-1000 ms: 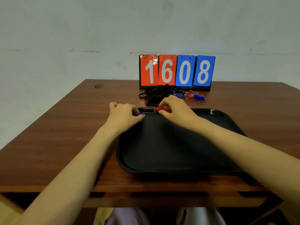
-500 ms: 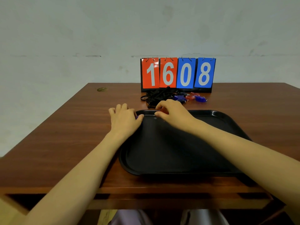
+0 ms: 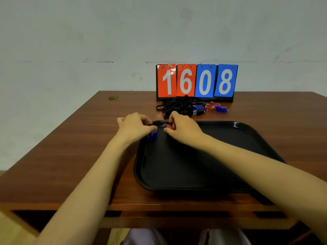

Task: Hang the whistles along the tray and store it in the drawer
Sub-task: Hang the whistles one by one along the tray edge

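Note:
A black tray (image 3: 238,152) lies on the wooden table in front of me. Both hands meet at its far left corner. My left hand (image 3: 134,127) has its fingers curled over the rim, and a blue whistle (image 3: 153,134) shows just under them inside the tray. My right hand (image 3: 182,127) pinches a red whistle (image 3: 170,127) against the far rim, with a small metal ring (image 3: 164,125) beside its fingertips. Behind the tray lies a tangle of black lanyards (image 3: 177,106) with more blue and red whistles (image 3: 215,107).
A flip scoreboard (image 3: 196,82) reading 1608 stands at the back of the table, behind the lanyards. A round hole (image 3: 113,98) marks the table's far left. An open slot under the tabletop (image 3: 113,213) runs along the front edge.
The red whistle, plain in my right hand a second ago, is now mostly hidden by its fingers. The blue whistle now shows below my left fingers. Both hands stayed at the tray's corner.

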A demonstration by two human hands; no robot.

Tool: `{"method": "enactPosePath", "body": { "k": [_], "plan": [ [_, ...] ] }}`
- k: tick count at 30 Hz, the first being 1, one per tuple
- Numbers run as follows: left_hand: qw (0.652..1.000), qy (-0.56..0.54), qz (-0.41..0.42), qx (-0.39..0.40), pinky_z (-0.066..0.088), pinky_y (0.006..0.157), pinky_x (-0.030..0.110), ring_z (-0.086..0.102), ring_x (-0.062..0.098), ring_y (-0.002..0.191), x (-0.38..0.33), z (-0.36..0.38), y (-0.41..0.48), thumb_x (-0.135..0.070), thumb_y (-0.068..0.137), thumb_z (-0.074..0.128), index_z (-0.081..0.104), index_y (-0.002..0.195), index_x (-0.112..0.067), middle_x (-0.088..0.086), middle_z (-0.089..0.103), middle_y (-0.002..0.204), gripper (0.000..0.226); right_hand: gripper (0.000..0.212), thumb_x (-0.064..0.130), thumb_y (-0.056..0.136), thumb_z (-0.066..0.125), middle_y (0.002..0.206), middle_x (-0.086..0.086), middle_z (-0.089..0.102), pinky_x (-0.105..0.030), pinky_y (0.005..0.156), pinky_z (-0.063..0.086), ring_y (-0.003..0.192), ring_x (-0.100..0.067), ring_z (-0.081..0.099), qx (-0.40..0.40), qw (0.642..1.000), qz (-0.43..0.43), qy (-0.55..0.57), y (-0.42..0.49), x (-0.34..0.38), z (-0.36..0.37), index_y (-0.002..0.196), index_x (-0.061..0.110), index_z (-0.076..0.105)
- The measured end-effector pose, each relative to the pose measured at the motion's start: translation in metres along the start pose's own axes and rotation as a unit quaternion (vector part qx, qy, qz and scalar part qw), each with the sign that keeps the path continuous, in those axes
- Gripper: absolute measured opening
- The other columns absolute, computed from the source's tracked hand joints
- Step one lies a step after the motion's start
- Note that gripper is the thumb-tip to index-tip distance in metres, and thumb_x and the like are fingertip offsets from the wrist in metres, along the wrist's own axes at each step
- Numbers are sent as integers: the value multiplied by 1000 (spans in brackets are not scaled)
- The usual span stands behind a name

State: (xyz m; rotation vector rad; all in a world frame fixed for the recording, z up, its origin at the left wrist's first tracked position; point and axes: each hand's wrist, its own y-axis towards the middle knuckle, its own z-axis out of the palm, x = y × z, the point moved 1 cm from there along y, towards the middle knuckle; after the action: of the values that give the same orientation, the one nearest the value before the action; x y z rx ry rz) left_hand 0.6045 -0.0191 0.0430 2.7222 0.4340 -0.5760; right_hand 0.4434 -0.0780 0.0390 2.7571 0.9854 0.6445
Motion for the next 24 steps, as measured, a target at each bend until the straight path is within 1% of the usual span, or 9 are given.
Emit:
{"method": "enactPosePath", "body": {
  "k": [4, 6, 8, 10, 14, 17, 20, 22, 24],
  "plan": [
    [999, -7, 7, 52, 22, 84, 34, 50, 15, 106, 3, -3, -2, -53, 76, 66, 65, 104, -34, -11, 61, 101, 34, 33, 37, 88, 61, 101, -5, 63, -36, 81, 54, 91, -20, 61, 25, 1000, 14, 3, 2, 2, -1, 110, 13, 52],
    [998, 7, 20, 60, 22, 85, 35, 49, 15, 107, 2, -3, -2, -55, 76, 66, 64, 109, -33, -11, 60, 104, 40, 36, 43, 88, 60, 98, -4, 63, -36, 81, 54, 90, -20, 61, 34, 999, 22, 3, 3, 2, -1, 108, 14, 53],
    [997, 22, 35, 63, 22, 86, 36, 48, 15, 107, 1, -1, -3, -56, 78, 64, 63, 112, -32, -11, 57, 102, 41, 40, 50, 87, 58, 96, -2, 62, -37, 81, 54, 90, -19, 61, 44, 999, 31, 6, 5, 3, -1, 107, 15, 55],
    [997, 27, 41, 56, 22, 87, 37, 48, 16, 106, 1, -1, -2, -54, 80, 62, 64, 112, -31, -10, 55, 99, 39, 40, 51, 87, 57, 101, -2, 62, -38, 83, 54, 93, -19, 60, 60, 998, 28, 2, 5, 2, -1, 110, 18, 55],
    [998, 41, 41, 30, 22, 88, 37, 48, 16, 100, 1, 2, -1, -51, 84, 59, 64, 109, -30, -10, 55, 92, 33, 33, 39, 90, 58, 114, -2, 63, -37, 86, 54, 101, -19, 60, 86, 996, -7, -15, 5, 1, -3, 120, 24, 55],
    [997, 61, 46, 7, 23, 89, 37, 50, 17, 103, 0, 7, -1, -51, 85, 57, 63, 110, -29, -9, 59, 93, 34, 33, 38, 90, 58, 114, -2, 63, -36, 84, 54, 99, -18, 60, 74, 997, -6, -19, 9, 3, 0, 119, 23, 56],
    [996, 74, 53, -23, 23, 86, 37, 50, 19, 104, 0, 10, -2, -53, 84, 58, 65, 107, -28, -6, 64, 96, 35, 32, 39, 90, 57, 111, -1, 64, -33, 78, 53, 94, -17, 61, 51, 998, -2, -40, 14, 6, 3, 117, 22, 56],
    [995, 74, 53, -30, 23, 85, 36, 50, 19, 104, 0, 10, -2, -54, 83, 57, 65, 105, -28, -6, 66, 96, 35, 31, 40, 90, 56, 108, -1, 64, -31, 74, 52, 91, -17, 60, 39, 998, -1, -50, 16, 6, 5, 116, 22, 56],
    [995, 78, 54, -29, 23, 86, 37, 50, 19, 104, 0, 10, -3, -55, 83, 57, 65, 105, -28, -6, 66, 96, 35, 32, 41, 90, 56, 107, -2, 65, -32, 75, 53, 91, -17, 61, 33, 998, 1, -50, 16, 6, 7, 116, 22, 56]
  ]
}}
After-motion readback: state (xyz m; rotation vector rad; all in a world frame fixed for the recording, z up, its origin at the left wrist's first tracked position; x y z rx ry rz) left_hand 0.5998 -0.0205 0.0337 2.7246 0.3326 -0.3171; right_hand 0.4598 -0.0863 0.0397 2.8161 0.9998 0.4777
